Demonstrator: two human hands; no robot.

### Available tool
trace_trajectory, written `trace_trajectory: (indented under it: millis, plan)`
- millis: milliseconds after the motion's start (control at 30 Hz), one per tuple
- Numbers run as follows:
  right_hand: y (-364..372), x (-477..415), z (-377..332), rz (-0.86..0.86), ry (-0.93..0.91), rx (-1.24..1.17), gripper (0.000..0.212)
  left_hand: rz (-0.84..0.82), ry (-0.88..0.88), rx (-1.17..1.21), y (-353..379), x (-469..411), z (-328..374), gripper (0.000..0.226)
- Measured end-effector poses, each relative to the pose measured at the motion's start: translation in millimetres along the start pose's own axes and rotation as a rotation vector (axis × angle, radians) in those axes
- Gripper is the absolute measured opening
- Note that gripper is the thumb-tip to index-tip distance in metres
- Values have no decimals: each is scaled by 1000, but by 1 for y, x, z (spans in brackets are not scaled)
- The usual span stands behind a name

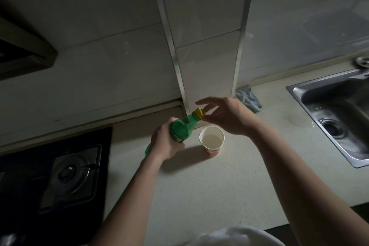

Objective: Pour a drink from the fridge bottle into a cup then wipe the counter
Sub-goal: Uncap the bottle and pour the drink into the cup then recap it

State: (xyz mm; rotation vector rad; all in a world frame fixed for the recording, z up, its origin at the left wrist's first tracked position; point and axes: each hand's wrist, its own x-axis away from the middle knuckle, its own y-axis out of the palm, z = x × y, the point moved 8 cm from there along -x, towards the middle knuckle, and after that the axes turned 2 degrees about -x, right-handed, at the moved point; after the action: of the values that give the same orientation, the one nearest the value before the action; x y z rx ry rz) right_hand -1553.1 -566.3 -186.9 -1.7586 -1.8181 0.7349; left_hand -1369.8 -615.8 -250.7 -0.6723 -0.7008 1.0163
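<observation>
A green plastic bottle with a yellow cap is held upright, leaning slightly right, over the pale counter. My left hand grips the bottle's body. My right hand pinches the yellow cap between thumb and fingertips, its other fingers spread. A white paper cup with a reddish outside stands on the counter just right of the bottle, under my right hand, with pale liquid inside. A blue-grey cloth lies crumpled against the wall pillar behind my right hand.
A black gas hob fills the counter's left side. A steel sink is set in at the right, with a wet patch on the counter beside it. A range hood hangs at upper left. A tiled pillar juts out behind the cup.
</observation>
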Motion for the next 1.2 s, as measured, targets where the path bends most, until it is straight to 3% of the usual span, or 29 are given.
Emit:
trace_trajectory:
  millis: [200,367,533,733,1000,1200]
  plan:
    - [3,-2,-3,47,-8,59,27,11,25,-11,2,-1,4,56]
    - [3,-3,1,69,25,78,29,21,45,-37,1,-1,4,57]
    - [1,-1,1,17,19,5,50,29,18,-6,-1,0,-3,58]
    - [5,-2,2,77,10,38,26,38,41,-41,-1,1,2,57]
    - [7,2,1,12,-3,-22,40,31,41,-29,-1,2,-2,57]
    - [9,-1,3,86,3,40,27,22,50,-43,1,1,2,58]
